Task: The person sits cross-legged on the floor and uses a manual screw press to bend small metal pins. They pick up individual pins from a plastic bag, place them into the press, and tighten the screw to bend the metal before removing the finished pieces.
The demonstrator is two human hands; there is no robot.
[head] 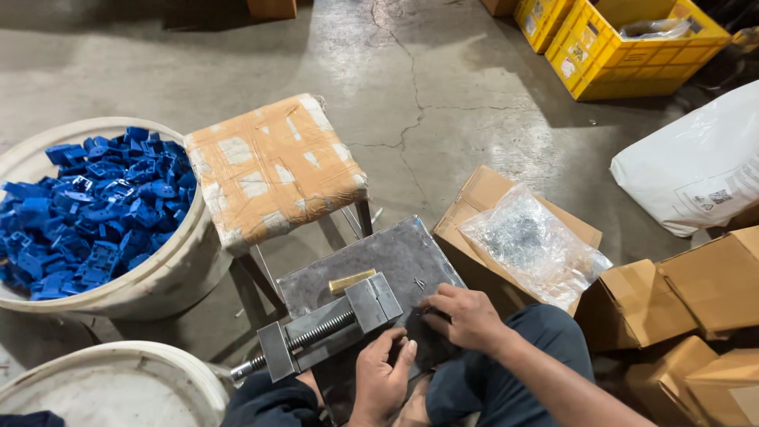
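My right hand [468,316] pinches something tiny, probably light and slippery, near the steel plate's [399,253] right edge; left hand [383,375] rests half-curled, holding nothing.

Cracked concrete floor [443,87] carries tub [170,277] of blue parts [95,209], second white tub [118,383], taped stool [273,162], yellow crates [624,47], white sack [696,162], cardboard boxes [696,300]. Steel plate [395,257] bears vise [328,324], brass block [352,280].
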